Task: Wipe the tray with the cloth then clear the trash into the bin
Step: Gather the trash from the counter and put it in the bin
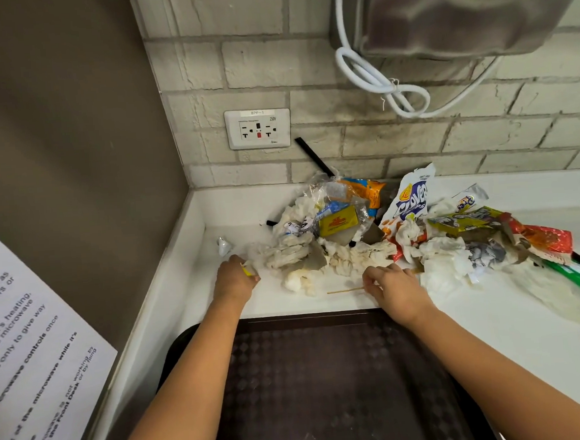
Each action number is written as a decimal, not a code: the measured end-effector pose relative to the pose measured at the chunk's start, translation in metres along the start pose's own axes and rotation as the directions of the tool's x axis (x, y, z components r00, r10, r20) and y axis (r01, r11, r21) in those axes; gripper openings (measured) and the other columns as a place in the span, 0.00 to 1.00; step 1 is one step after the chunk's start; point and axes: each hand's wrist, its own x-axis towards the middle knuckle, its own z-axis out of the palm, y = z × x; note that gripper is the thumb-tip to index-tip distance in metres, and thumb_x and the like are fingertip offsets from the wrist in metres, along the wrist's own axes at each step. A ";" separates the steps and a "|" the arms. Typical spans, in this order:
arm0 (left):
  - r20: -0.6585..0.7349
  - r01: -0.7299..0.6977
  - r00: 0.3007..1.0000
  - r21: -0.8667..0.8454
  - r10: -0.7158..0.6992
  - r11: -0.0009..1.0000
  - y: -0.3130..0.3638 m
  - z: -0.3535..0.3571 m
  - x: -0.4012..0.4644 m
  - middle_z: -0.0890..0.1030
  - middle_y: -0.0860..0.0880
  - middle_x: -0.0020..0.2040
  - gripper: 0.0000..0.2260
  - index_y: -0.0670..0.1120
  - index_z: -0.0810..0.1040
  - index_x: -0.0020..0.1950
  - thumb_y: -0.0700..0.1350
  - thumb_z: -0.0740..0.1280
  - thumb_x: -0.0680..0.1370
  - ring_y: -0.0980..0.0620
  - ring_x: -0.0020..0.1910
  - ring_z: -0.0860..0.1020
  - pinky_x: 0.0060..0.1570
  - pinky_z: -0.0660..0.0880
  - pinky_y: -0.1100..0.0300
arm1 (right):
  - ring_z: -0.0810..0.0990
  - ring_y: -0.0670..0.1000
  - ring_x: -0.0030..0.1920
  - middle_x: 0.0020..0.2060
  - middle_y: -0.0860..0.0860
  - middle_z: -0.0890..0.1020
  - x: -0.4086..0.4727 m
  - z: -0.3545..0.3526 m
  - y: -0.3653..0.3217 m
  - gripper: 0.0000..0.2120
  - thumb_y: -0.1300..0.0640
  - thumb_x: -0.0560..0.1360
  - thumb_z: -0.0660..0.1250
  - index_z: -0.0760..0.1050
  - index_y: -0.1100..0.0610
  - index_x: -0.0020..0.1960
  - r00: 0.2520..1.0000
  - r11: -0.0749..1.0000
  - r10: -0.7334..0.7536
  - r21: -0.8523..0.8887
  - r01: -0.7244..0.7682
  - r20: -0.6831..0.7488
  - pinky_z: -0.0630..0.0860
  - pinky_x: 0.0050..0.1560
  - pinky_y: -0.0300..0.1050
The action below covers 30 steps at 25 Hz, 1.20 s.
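Left hand (235, 275) curled on a yellow scrap (247, 270) at the trash (335, 247) heap's left edge. Right hand (391, 286) pinching a thin stick (345, 290) on the counter (494, 312). Dark tray (327, 382) nearest, just below both hands.

The wall socket (258, 128) reads "BPP-1" and "250V", the white chip bag (412, 199) on the worktop (476, 309) "Clover", and the left-hand paper notice (33, 347) mentions "microwave" and "Front Desk".

shared pantry | microwave-use notice (32, 341) | brick-tile wall (413, 142) | white counter (495, 325) | wall socket (258, 128)
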 end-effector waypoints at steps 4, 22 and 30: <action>-0.057 0.083 0.993 -0.239 -0.099 0.968 -0.002 -0.012 -0.010 0.75 0.39 0.63 0.18 0.40 0.70 0.67 0.38 0.60 0.77 0.41 0.61 0.74 0.56 0.72 0.57 | 0.76 0.60 0.40 0.39 0.57 0.80 -0.018 -0.007 0.002 0.05 0.58 0.78 0.59 0.71 0.60 0.50 0.972 0.970 0.030 0.243 0.028 -0.231 0.67 0.39 0.46; 0.585 0.408 0.775 -0.751 0.237 0.519 0.105 0.041 -0.245 0.78 0.45 0.53 0.20 0.42 0.70 0.67 0.28 0.58 0.77 0.51 0.45 0.78 0.44 0.78 0.61 | 0.69 0.44 0.25 0.33 0.48 0.77 -0.224 -0.010 0.055 0.09 0.63 0.78 0.58 0.73 0.51 0.47 0.797 0.562 0.548 0.818 -0.125 -0.254 0.67 0.28 0.32; 0.645 0.349 0.695 -0.690 0.319 0.634 0.119 0.105 -0.373 0.79 0.48 0.48 0.21 0.47 0.74 0.61 0.27 0.58 0.75 0.53 0.43 0.78 0.37 0.80 0.65 | 0.74 0.37 0.39 0.43 0.48 0.77 -0.329 -0.001 0.114 0.12 0.60 0.72 0.57 0.76 0.57 0.52 0.669 0.631 0.607 0.771 -0.080 -0.428 0.69 0.38 0.28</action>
